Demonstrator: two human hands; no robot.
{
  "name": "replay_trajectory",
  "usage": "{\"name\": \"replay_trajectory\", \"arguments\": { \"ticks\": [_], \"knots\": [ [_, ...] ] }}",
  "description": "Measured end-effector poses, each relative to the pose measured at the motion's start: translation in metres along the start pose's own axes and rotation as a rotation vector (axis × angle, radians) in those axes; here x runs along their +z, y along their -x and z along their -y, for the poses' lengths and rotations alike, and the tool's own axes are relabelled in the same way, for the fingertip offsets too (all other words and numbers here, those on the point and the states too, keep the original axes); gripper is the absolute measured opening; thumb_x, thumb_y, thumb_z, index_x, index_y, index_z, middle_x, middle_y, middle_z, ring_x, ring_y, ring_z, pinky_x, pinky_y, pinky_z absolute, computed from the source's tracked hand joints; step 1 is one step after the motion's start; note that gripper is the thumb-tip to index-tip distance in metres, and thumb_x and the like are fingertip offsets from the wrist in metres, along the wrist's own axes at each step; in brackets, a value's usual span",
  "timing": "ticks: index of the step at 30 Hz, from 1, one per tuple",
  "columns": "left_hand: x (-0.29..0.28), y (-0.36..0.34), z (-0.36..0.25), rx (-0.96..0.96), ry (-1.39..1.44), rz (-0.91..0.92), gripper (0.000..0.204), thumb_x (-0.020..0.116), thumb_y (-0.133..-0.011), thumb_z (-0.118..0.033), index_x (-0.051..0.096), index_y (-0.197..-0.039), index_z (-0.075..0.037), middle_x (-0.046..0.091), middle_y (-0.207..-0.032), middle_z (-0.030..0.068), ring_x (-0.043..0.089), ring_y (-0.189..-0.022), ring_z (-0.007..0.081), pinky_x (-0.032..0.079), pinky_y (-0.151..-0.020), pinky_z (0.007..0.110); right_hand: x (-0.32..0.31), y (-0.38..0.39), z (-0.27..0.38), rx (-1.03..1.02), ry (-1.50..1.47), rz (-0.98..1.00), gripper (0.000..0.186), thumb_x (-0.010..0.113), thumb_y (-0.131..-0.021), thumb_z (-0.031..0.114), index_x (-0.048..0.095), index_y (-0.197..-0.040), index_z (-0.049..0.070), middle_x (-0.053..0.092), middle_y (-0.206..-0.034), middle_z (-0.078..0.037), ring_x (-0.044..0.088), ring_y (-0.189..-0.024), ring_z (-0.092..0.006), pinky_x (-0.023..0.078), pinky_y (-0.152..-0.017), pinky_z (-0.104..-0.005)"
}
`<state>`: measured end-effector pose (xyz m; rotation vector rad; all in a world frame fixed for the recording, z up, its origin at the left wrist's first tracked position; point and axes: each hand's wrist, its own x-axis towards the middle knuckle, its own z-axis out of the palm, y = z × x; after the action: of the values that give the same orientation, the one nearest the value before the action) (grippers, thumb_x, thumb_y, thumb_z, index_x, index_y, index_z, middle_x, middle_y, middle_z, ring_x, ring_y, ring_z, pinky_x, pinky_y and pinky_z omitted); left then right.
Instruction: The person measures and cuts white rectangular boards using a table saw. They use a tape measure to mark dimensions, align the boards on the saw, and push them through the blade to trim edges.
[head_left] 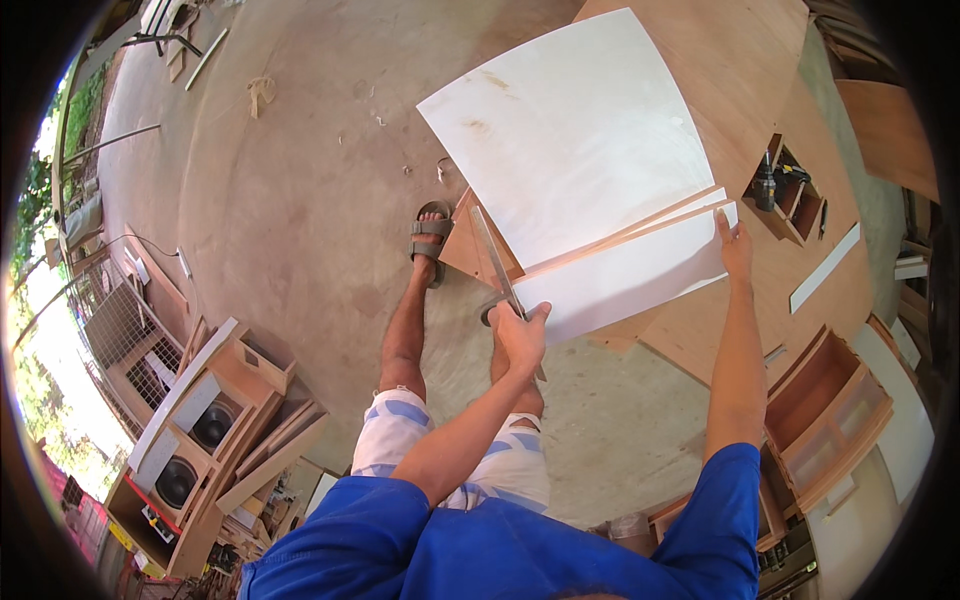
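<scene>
My left hand [522, 338] is closed at the near left corner of a narrow white panel [630, 282], its thumb on top. My right hand [737, 248] grips the panel's right end, fingers on the far edge. Brown wood edging runs along the panel's far side. Beyond it lies a larger white sheet [580, 130] with brownish smudges. A long thin greyish strip [492, 250] passes beneath my left hand; whether the fingers also hold it I cannot tell. A brown wooden piece [470, 245] shows under the panel's left side.
A large plywood sheet [690, 335] lies to the right, with an opening near a cordless drill [765, 185]. A white strip [825, 268] rests farther right. Wooden drawer boxes [825, 415] stand at lower right. Speaker-like wooden cabinets [205, 440] sit at lower left.
</scene>
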<state>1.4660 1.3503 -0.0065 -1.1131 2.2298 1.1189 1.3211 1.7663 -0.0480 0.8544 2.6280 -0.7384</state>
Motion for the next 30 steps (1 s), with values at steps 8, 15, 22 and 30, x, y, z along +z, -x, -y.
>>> {"name": "replay_trajectory", "arguments": {
  "ticks": [8, 15, 22, 30],
  "knots": [
    [0.002, -0.005, 0.011, -0.011, 0.071, 0.064, 0.051, 0.082, -0.077, -0.026, 0.045, -0.096, 0.004, 0.051, -0.101, 0.0250, 0.053, -0.091, 0.0386, 0.044, -0.082, 0.045, -0.002, 0.003, 0.004, 0.012, -0.002, -0.007, 0.071, 0.061, -0.086, 0.065, 0.065, -0.108, -0.002, 0.067, -0.092, -0.018, 0.063, -0.087, -0.0298, 0.048, -0.081, -0.0393],
    [-0.003, -0.004, -0.003, -0.018, 0.024, 0.078, 0.050, 0.082, -0.078, -0.028, 0.044, -0.091, 0.001, 0.054, -0.088, 0.0175, 0.053, -0.078, 0.0298, 0.045, -0.073, 0.041, 0.007, 0.007, 0.006, -0.011, -0.059, -0.123, 0.069, 0.063, -0.085, 0.063, 0.066, -0.105, -0.002, 0.068, -0.092, -0.018, 0.065, -0.086, -0.0300, 0.049, -0.077, -0.0404],
    [0.000, 0.001, -0.005, 0.042, 0.007, 0.008, 0.050, 0.081, -0.079, -0.031, 0.045, -0.093, 0.000, 0.058, -0.085, 0.0151, 0.056, -0.077, 0.0278, 0.046, -0.073, 0.040, 0.006, 0.007, 0.012, 0.041, -0.064, -0.099, 0.071, 0.064, -0.082, 0.067, 0.067, -0.104, -0.001, 0.067, -0.091, -0.016, 0.062, -0.084, -0.0292, 0.048, -0.075, -0.0411],
    [0.002, 0.013, -0.022, -0.011, 0.020, -0.064, 0.046, 0.080, -0.080, -0.025, 0.044, -0.092, 0.002, 0.054, -0.084, 0.0167, 0.053, -0.077, 0.0316, 0.044, -0.075, 0.043, 0.000, 0.014, 0.023, -0.013, 0.013, -0.153, 0.074, 0.065, -0.080, 0.068, 0.067, -0.108, 0.000, 0.063, -0.090, -0.017, 0.059, -0.084, -0.0299, 0.048, -0.075, -0.0413]
  ]
}}
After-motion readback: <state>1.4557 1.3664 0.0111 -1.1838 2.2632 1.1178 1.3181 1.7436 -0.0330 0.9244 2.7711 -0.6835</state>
